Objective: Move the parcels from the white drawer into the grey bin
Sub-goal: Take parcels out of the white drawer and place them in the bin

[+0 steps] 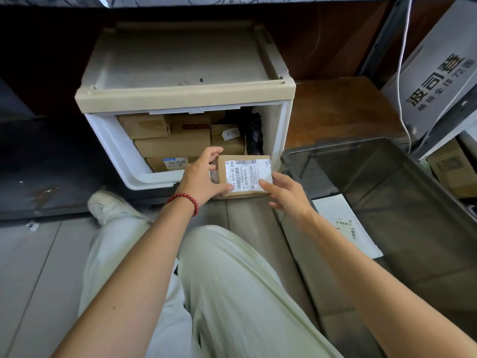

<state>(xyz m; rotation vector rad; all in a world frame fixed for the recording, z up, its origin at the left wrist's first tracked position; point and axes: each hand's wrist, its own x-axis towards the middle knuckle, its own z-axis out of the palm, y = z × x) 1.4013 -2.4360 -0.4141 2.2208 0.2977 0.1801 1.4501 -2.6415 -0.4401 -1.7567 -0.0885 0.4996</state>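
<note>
Left hand (204, 177) grips box (245, 174) | right hand (285, 193) pinches its corner | risk: loose hold, box may drop short of bin (296, 153) | more boxes (173, 147) wait in drawer (111, 146)

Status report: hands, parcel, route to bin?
Left hand and right hand grip one parcel, in front of drawer. More parcels inside drawer. Bin at right, nothing blocking.

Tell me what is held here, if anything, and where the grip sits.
A small labelled parcel: the left hand grips its left end, the right hand pinches its near right corner.
</note>
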